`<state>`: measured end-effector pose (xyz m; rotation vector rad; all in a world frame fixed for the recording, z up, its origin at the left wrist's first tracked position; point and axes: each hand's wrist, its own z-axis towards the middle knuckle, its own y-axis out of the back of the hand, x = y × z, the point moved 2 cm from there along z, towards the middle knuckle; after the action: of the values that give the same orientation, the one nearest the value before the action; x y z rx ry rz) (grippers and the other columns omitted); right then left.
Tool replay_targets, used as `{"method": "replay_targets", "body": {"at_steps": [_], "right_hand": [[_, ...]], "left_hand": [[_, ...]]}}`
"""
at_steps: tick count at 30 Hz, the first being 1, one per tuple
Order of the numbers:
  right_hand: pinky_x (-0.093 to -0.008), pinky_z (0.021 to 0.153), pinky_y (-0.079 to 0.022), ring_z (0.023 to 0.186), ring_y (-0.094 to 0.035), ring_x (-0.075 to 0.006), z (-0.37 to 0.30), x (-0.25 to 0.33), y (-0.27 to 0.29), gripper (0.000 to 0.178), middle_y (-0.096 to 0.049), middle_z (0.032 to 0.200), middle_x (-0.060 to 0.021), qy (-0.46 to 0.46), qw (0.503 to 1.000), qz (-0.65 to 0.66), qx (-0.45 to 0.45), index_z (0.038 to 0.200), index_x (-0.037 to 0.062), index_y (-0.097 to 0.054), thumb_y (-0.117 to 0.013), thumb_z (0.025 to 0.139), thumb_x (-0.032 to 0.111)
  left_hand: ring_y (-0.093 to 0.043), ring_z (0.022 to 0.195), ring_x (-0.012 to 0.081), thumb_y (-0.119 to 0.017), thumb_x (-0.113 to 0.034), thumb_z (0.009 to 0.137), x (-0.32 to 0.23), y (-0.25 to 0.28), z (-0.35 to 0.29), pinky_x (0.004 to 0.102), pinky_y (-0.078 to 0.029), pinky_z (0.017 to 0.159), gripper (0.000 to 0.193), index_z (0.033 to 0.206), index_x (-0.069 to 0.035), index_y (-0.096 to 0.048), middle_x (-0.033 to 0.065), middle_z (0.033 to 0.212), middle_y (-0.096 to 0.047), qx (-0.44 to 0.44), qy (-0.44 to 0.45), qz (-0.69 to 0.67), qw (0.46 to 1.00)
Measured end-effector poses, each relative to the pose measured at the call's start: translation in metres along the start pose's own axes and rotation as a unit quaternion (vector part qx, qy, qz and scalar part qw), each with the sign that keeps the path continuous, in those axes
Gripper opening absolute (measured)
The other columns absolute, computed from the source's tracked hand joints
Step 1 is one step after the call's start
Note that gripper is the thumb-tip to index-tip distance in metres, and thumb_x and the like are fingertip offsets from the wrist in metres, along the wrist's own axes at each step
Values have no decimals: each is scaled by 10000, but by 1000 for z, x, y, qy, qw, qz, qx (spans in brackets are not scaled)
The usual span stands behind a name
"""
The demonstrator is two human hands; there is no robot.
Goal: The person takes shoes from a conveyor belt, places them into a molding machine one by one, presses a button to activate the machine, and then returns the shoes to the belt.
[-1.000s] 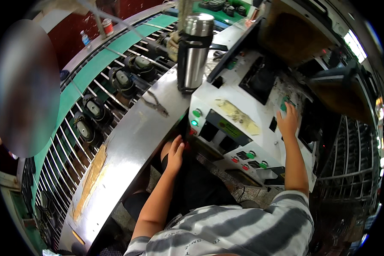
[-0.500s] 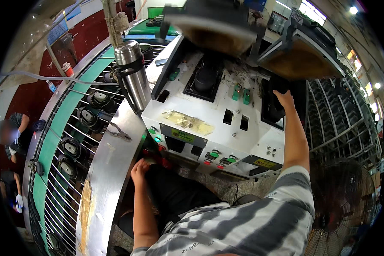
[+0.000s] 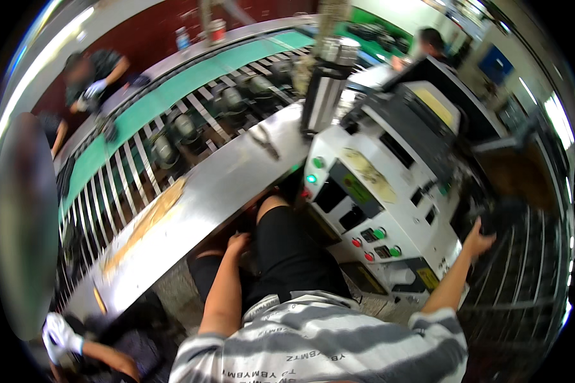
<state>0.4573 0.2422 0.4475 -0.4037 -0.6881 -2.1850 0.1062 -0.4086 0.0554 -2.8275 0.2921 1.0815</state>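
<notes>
My right hand, smeared a little by motion, is closed around a blurred black shoe at the right side of the white machine. Above that side stands a raised lid with a brown underside. The machine's left lid, dark with a yellowish patch, is down over its station and hides what lies under it. Low by my knee, my left hand has its fingers curled; whatever is in them, if anything, is hidden.
A metal ledge with pliers and a steel thermos borders a roller conveyor carrying several shoes. Lower left, a co-worker's white-gloved hand is close by. Wire racks stand on the right. Other people are farther off.
The left lid has come down over its station. My right hand has drawn the black shoe out of the right station. My view has swung left, and a co-worker's gloved hand now shows lower left.
</notes>
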Motion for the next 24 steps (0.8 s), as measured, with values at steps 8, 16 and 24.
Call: {"method": "replay_targets", "body": {"at_steps": [8,16,24], "right_hand": [[-344,912,-490,1025,-615,-227,-116,31,53,494,-618,1242,-172,-149,971,184,41,1103,-109,-632,-815,779,217],[-365,1043,-383,1141,-541,-234,-173,149,-25,562,-561,1283,-114,-136,718,571,374,1258,-59,-543,-727,826,250],[-349,995,-414,1123,-572,-231,-204,469,65,658,-623,1190,-135,258,426,412,763,1282,7,-545,-802,742,280]], "left_hand": [[-679,927,265,-676,-241,813,-37,-39,-74,363,-528,843,385,1098,16,-654,158,1006,-700,19,-225,162,961],[-415,1334,268,-681,-217,892,-130,-104,-220,409,-340,1098,702,1472,-62,-315,154,1443,-424,403,-427,-59,807],[-562,1164,398,-685,-413,707,-153,42,-244,524,-430,1029,797,1324,45,-475,241,1290,-553,319,-255,-604,684]]}}
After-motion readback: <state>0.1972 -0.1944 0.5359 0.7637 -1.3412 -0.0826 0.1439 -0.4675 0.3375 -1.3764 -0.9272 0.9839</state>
